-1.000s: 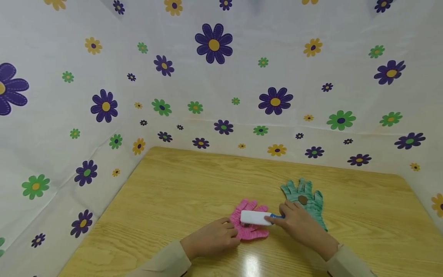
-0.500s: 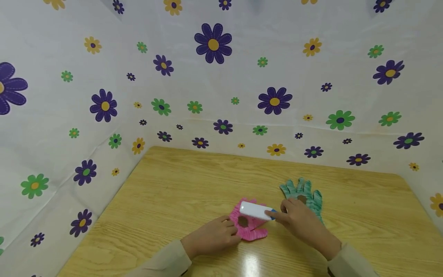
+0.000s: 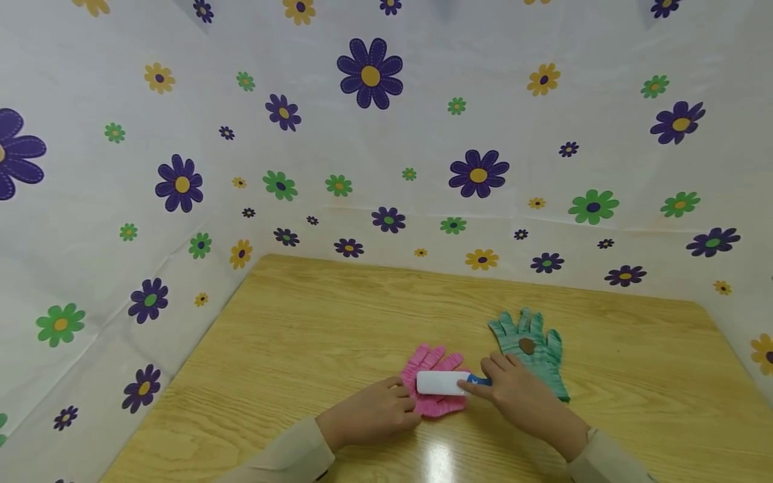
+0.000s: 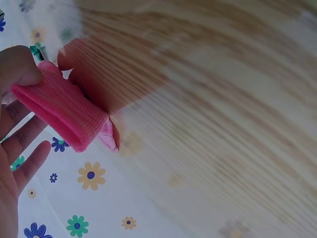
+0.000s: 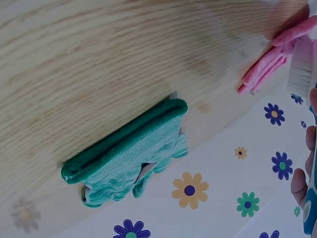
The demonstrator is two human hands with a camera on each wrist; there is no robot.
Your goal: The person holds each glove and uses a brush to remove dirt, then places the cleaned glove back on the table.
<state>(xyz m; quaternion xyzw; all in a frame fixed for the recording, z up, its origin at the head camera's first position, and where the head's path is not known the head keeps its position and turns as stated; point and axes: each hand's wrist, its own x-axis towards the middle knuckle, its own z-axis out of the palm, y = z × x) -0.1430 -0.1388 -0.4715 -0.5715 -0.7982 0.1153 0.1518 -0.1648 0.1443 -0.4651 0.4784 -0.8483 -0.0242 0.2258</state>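
Observation:
A pink knit glove [image 3: 431, 406] lies on the wooden table with its fingers spread. My left hand [image 3: 373, 412] pinches its cuff; the left wrist view shows the thumb on top of the cuff [image 4: 64, 106]. In my right hand [image 3: 519, 396] is a brush [image 3: 441, 383] with a white head and blue handle, index finger extended along it. White bristles [image 5: 300, 67] face the pink glove in the right wrist view. The brush head lies across the middle of the glove, hiding that part. Just beyond my right hand lies a teal glove [image 3: 546, 365] bearing a brown round spot [image 3: 527, 346].
The wooden table [image 3: 314, 322] has rounded far corners. White cloth printed with flowers [image 3: 417, 134] hangs behind it and along its left side. A light glare sits near the front of the table.
The brush was lifted and tilted half a second ago, baring a brown spot on the pink glove; now it is back down over that spot. The left hand has stayed at the cuff.

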